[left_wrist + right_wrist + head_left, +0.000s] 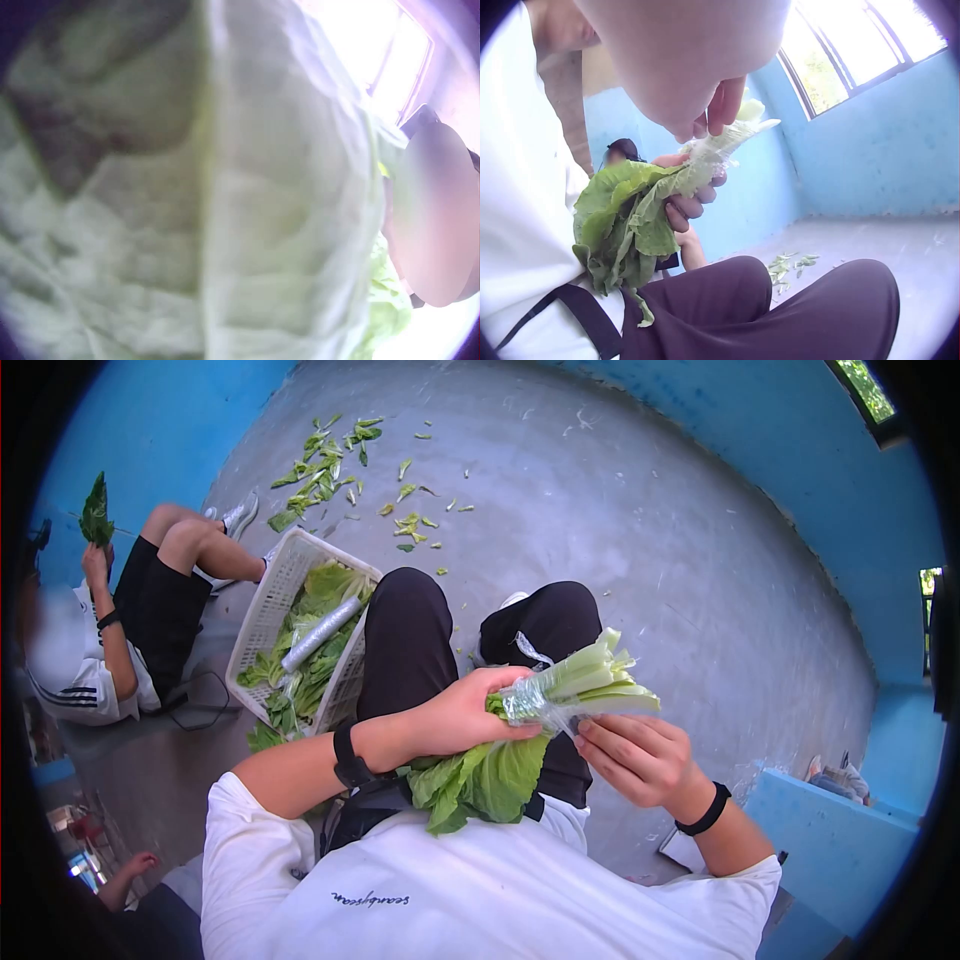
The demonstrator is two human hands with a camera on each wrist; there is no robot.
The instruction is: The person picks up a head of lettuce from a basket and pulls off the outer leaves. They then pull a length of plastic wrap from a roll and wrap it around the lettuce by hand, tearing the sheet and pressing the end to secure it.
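A bunch of leafy greens (480, 780) lies across my lap, its pale stems (590, 672) toward the right and leaves toward my body. Clear film (530, 700) is wrapped around the stems. My left hand (470, 710) grips the bunch just below the wrapped part. With thumb and fingers, my right hand (635, 758) pinches the film's edge at the stems. In the right wrist view the bunch (641, 210) hangs from my left hand (692, 202), and my right hand (697, 67) is above the film. Blurred leaf (285, 210) fills most of the left wrist view.
A white basket (262, 622) at my left holds greens and a roll of clear film (322, 632). Leaf scraps (320, 468) lie on the floor beyond it. Another person (100, 640) sits at the left holding a leaf (96, 512). A blue ledge (830, 850) stands at the right.
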